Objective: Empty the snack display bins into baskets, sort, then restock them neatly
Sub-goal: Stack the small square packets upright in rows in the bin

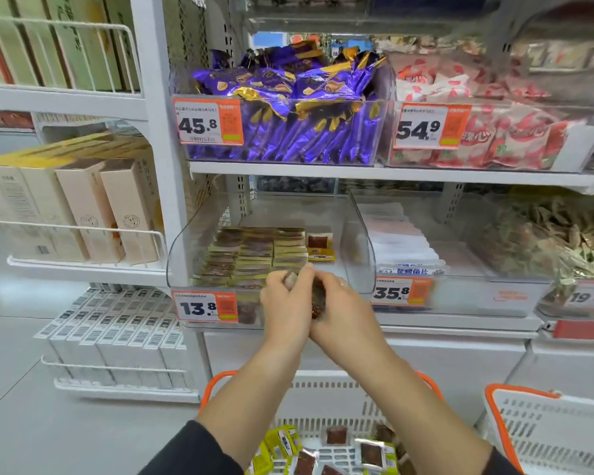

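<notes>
Your left hand [286, 305] and right hand [340, 310] meet at the front of the clear bin [186, 255], fingers of both pinching small brown snack packets [318, 298] above the white basket [323, 389].

You have two hands [288, 299] raised at the shelf front. Five clear bins are in view: two on the upper shelf [323, 168], three on the lower. Five price tags show, one per bin: 45.8 [208, 122], 54.9 [429, 126], 13.8 [204, 307], 35.8 [402, 292] and a blurred one starting 19 [585, 298]. Two white baskets with orange rims sit below: one under your arms [326, 389], one at the right [549, 426]. Packets are too many and too blurred to count.
</notes>
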A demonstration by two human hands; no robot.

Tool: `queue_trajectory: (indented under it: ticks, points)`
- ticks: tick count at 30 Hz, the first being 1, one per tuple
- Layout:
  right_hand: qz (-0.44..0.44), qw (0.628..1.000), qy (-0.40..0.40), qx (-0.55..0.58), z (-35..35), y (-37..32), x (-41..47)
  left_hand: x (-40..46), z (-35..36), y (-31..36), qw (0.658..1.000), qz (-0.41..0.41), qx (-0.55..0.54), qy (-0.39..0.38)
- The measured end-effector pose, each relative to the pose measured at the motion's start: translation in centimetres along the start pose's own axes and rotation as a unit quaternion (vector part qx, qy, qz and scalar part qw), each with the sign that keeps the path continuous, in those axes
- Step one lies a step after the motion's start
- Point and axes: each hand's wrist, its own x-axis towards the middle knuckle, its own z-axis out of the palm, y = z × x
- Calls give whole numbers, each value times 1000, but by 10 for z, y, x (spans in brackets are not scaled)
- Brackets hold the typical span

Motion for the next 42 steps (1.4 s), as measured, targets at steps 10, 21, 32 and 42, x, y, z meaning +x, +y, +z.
queue_trajectory:
  ticks: [10, 21, 32, 42]
  points:
    - [5, 976, 14, -218, -44, 5, 116, 112, -62, -1, 812, 207, 544, -53]
    - [53, 845, -363, -390, 32, 62, 201, 147, -73, -10, 806, 87, 545, -213]
    - [88, 909, -277, -299, 51, 92, 221, 146, -70, -9, 794, 97, 564, -204]
    - [91, 914, -259, -298, 58, 95, 222, 147, -69, -10, 789, 97, 571, -203]
